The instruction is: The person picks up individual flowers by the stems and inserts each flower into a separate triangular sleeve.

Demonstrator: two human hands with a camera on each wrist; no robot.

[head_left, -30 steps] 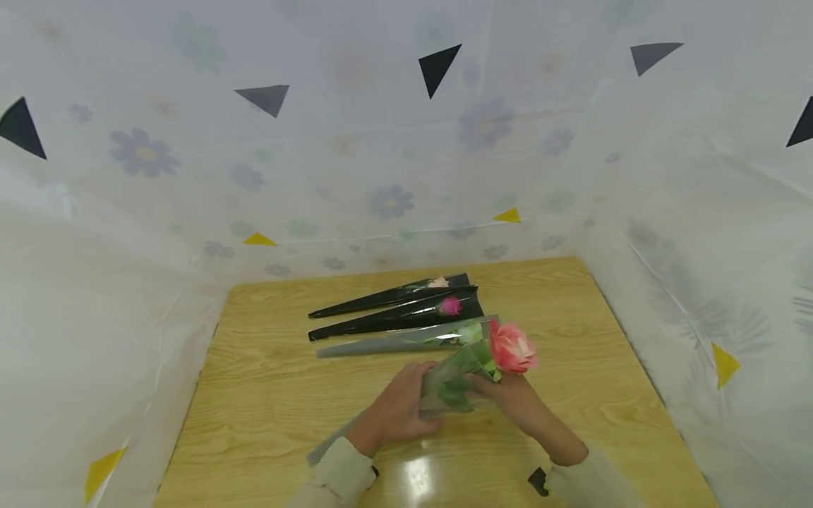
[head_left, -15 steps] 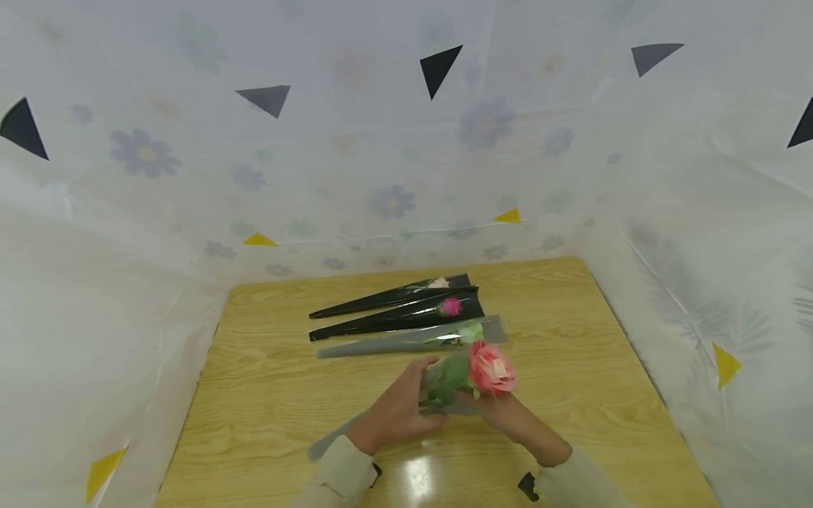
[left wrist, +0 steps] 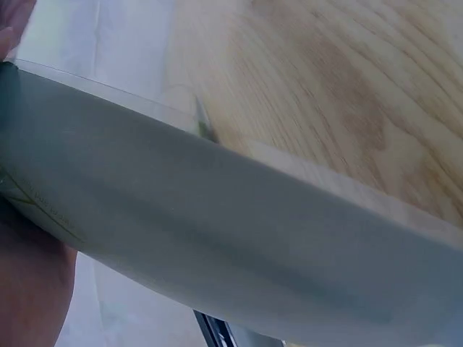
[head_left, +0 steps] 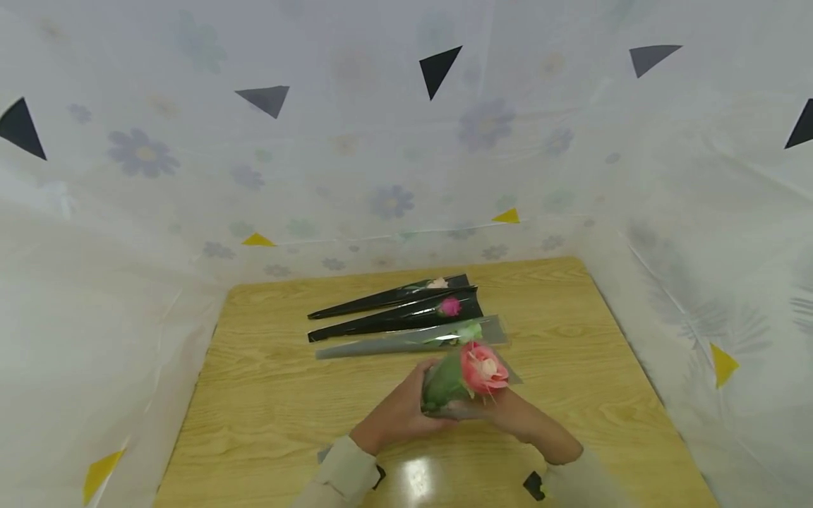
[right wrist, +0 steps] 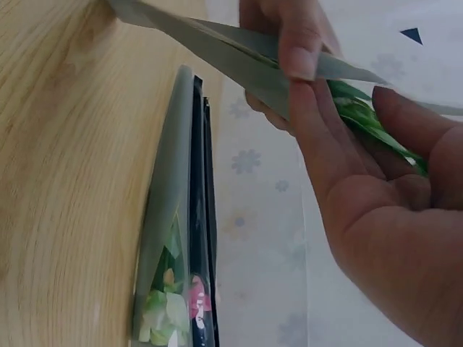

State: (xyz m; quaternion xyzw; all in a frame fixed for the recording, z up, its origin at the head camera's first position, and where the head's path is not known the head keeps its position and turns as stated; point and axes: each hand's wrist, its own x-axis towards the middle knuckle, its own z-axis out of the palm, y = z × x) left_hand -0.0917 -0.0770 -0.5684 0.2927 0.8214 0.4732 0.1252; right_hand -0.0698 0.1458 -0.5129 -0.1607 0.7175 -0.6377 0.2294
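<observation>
A pink artificial rose (head_left: 485,368) with green leaves (head_left: 442,384) sits partly in a grey-backed clear flower sleeve (left wrist: 181,188). My left hand (head_left: 409,406) grips the sleeve near its mouth, with the thumb pressed on the film in the right wrist view. Just below the bloom, my right hand (head_left: 524,416) holds the rose by its greenery (right wrist: 362,116), thumb and fingers curled around it. The narrow end of the sleeve slants down towards the table, largely hidden behind my left forearm in the head view. Most of the stem is out of sight inside the sleeve.
Beyond my hands lie a grey sleeve (head_left: 368,346) with a pale green flower, a black sleeve (head_left: 375,325) with a magenta flower, and another black sleeve (head_left: 362,303) with a pale pink flower. White patterned sheeting (head_left: 356,155) encloses the wooden table (head_left: 254,395).
The rose has shifted left and lower, closer to my left hand, and its face has turned upward. My right hand moved inward with it. The sleeve's mouth corner now shows beyond the bloom.
</observation>
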